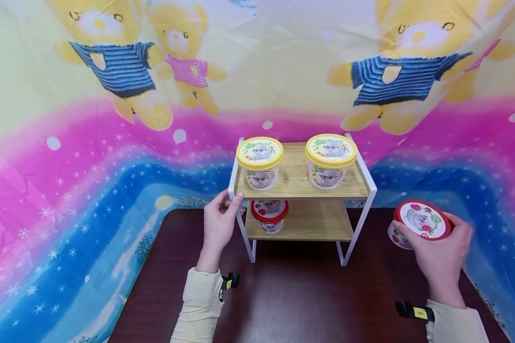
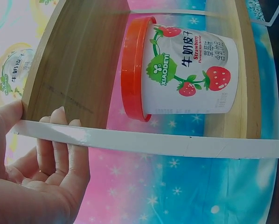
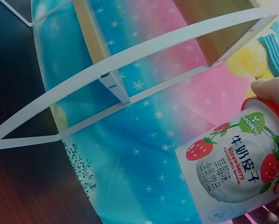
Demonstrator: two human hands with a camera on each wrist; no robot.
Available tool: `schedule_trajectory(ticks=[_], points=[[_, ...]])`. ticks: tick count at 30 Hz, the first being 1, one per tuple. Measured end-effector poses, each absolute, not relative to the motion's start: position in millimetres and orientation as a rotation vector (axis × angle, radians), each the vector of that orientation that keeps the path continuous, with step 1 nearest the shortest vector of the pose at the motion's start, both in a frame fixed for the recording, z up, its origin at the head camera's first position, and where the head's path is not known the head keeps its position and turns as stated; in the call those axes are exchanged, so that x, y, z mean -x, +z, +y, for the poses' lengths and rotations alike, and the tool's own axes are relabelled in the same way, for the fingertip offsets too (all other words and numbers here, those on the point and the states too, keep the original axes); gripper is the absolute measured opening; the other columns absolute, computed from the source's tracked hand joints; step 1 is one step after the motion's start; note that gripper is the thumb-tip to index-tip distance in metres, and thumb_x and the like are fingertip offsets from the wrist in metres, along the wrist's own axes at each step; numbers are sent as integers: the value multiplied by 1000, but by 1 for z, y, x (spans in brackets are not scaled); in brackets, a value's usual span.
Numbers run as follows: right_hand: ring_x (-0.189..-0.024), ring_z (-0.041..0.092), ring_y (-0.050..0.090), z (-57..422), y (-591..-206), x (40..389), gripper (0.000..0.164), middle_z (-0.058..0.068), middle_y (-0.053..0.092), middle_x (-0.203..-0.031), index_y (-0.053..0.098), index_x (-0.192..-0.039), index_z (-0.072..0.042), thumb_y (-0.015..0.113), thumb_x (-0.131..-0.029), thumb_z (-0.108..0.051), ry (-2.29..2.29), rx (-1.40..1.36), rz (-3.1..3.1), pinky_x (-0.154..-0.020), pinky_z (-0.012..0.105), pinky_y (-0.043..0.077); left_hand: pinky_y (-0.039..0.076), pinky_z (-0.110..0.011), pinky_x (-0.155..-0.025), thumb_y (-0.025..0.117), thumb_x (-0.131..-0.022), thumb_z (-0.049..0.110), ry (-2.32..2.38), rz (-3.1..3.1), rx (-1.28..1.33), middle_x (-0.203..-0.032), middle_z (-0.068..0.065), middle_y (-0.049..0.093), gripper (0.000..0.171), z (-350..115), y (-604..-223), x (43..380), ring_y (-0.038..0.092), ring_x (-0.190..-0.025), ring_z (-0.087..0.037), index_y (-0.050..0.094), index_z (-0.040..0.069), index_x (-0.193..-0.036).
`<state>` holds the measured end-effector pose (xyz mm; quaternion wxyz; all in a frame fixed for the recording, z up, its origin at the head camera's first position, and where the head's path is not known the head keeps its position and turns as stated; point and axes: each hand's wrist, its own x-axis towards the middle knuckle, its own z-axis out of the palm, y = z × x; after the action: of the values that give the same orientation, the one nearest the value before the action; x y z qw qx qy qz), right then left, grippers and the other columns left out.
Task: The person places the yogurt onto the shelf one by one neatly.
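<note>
My left hand (image 1: 220, 221) grips the white metal frame of a two-tier wooden shelf (image 1: 293, 190) at its upper left corner. In the left wrist view, the thumb lies at the top board's edge and the fingers (image 2: 60, 154) pass behind the white post. Off to the shelf's right, my right hand (image 1: 446, 252) holds a red-lidded strawberry tub (image 1: 425, 220) near its lid, slightly tilted. The right wrist view shows its strawberry label, with part of the hand out of frame. Another red-lidded strawberry tub (image 2: 186, 70) stands on the lower board, towards the left.
On the top board stand two yellow-lidded tubs, one at the left (image 1: 262, 177) and one at the right (image 1: 326, 175). The shelf rests on a dark brown table (image 1: 300, 300). Behind hangs a colourful cloth (image 1: 266, 71) printed with bears.
</note>
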<state>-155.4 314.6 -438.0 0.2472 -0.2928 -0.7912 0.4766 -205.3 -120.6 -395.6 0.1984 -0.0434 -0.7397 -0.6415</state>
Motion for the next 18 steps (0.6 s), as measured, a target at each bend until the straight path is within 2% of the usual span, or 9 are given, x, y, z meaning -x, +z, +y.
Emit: schedule_trajectory(ticks=[12, 18], points=[[-142, 17, 31, 309, -434, 147, 98, -1, 33, -151, 29, -153, -29, 89, -77, -44, 1277, 774, -2162, -108, 35, 41, 58, -32, -72, 72, -98, 27, -1816, -2060, 116, -81, -16, 64, 37, -120, -394, 204, 70, -76, -35, 70, 4, -126], [-141, 16, 32, 307, -430, 143, 96, -2, 34, -151, 30, -152, -28, 89, -78, -42, 1271, 765, -2157, -107, 34, 42, 57, -31, -69, 72, -98, 29, -1795, -2061, 125, -79, -14, 64, 37, -120, -395, 205, 70, -75, -32, 70, 4, -126]])
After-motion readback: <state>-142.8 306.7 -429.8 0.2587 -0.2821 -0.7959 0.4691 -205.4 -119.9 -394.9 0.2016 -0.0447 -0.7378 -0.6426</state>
